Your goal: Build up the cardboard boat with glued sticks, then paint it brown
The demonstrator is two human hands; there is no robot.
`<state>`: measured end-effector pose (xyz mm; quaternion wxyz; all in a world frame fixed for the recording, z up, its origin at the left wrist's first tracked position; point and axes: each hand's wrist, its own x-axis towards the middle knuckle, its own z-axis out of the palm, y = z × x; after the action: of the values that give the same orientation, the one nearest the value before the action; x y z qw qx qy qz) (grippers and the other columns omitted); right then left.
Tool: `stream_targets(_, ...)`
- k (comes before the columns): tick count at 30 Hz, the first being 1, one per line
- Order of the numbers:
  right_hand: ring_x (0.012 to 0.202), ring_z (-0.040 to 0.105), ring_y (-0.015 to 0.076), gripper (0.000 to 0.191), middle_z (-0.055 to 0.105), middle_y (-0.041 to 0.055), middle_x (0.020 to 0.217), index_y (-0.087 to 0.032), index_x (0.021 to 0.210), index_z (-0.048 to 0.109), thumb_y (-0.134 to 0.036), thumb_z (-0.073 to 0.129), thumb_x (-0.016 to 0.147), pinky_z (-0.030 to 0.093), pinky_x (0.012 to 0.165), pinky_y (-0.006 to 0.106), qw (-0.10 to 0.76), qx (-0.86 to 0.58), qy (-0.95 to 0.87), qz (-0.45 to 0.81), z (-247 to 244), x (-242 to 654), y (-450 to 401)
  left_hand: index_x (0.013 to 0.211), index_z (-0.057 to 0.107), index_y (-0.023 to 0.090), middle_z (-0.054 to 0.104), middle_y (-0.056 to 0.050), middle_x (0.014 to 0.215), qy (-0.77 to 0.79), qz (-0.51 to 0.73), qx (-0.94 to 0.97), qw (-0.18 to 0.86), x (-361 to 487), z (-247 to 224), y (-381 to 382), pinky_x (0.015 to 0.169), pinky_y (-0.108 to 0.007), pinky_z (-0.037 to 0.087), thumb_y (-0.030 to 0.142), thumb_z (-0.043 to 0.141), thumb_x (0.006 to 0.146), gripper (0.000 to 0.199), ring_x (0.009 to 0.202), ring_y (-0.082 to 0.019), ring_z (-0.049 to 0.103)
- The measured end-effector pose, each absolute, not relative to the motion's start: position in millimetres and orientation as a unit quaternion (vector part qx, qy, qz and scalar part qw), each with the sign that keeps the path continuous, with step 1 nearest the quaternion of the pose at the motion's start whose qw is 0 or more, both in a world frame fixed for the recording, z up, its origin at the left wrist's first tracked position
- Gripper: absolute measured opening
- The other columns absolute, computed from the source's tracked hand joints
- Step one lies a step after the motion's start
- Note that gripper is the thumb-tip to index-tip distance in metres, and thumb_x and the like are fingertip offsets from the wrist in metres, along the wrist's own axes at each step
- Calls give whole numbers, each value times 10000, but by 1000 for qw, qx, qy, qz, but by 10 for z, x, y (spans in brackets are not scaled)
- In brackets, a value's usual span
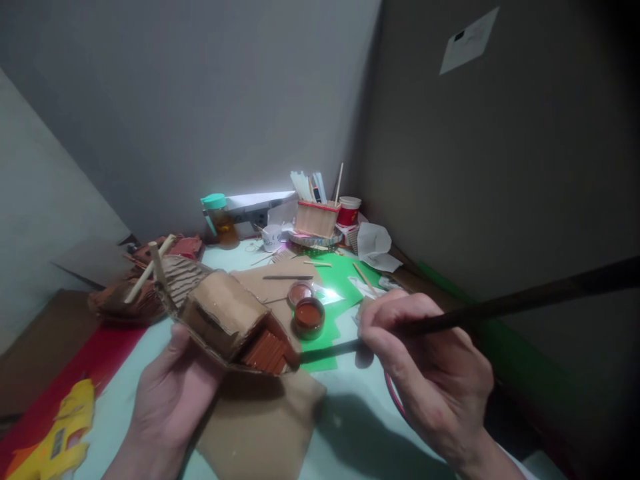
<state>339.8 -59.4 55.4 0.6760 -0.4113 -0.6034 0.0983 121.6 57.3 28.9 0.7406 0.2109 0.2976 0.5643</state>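
My left hand (173, 393) grips a small cardboard boat (230, 303) from below, thumb at its near side. The boat has a curved cabin roof and a corrugated, upturned end. Part of its deck, toward the right end, is reddish brown. Pinched in my right hand (425, 373) is a long dark paintbrush (500, 303). Its tip touches or nearly touches the boat's right end. Behind the boat stands an open jar of reddish-brown paint (309, 317), with a round lid (301, 292) beside it.
A yellow glue gun (63, 427) lies at the lower left. Brown painted cardboard pieces (135, 280) sit at the left. At the back are a teal-lidded bottle (223, 223), a white cup (273, 237), a wooden box (317, 219) holding sticks and a red cup (349, 211).
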Motion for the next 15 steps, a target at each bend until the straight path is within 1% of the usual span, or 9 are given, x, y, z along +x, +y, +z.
stream_targets(3, 710, 573, 134, 129, 590, -27, 783, -220, 901, 595, -130, 631, 986, 448, 671, 329, 670, -415, -606, 105, 557, 3398, -599, 1341, 665, 341, 817, -35, 1171, 308, 566, 201, 738, 1179, 300, 581, 998, -470, 613, 384, 557, 986, 374, 1157, -286, 739)
stream_targets(6, 695, 560, 128, 135, 581, -33, 756, -219, 882, 587, -157, 627, 995, 446, 654, 318, 664, -421, -608, 109, 574, 3391, -610, 1365, 652, 332, 827, -27, 1141, 342, 568, 164, 730, 1140, 336, 589, 849, -368, 670, 286, 445, 1029, 397, 1030, -242, 786)
stream_targets(8, 681, 565, 122, 137, 577, -35, 764, -225, 879, 585, -177, 625, 1001, 465, 630, 303, 669, -417, -602, 124, 587, 3386, -615, 1382, 644, 315, 830, -41, 1133, 357, 569, 142, 727, 1137, 367, 591, 756, -324, 680, 231, 356, 1046, 450, 942, -225, 805)
stream_targets(11, 653, 591, 116, 133, 574, -25, 794, -230, 884, 592, -196, 620, 1010, 514, 566, 267, 694, -403, -578, 145, 615, 3378, -611, 1404, 627, 314, 831, -50, 1130, 357, 574, 135, 724, 1164, 401, 588, 727, -316, 679, 237, 353, 1051, 453, 886, -221, 812)
stream_targets(13, 631, 603, 117, 129, 576, -14, 799, -229, 886, 604, -196, 619, 1010, 534, 523, 250, 711, -401, -561, 137, 635, 3374, -601, 1405, 623, 327, 831, -42, 1132, 354, 576, 126, 726, 1179, 409, 583, 723, -322, 681, 262, 399, 1046, 428, 877, -224, 813)
stream_targets(15, 614, 608, 118, 128, 580, -6, 801, -229, 886, 614, -187, 621, 1007, 546, 502, 244, 720, -404, -550, 125, 646, 3371, -589, 1401, 626, 337, 836, -42, 1111, 348, 577, 109, 731, 1179, 411, 579, 706, -330, 683, 264, 390, 1047, 432, 852, -229, 816)
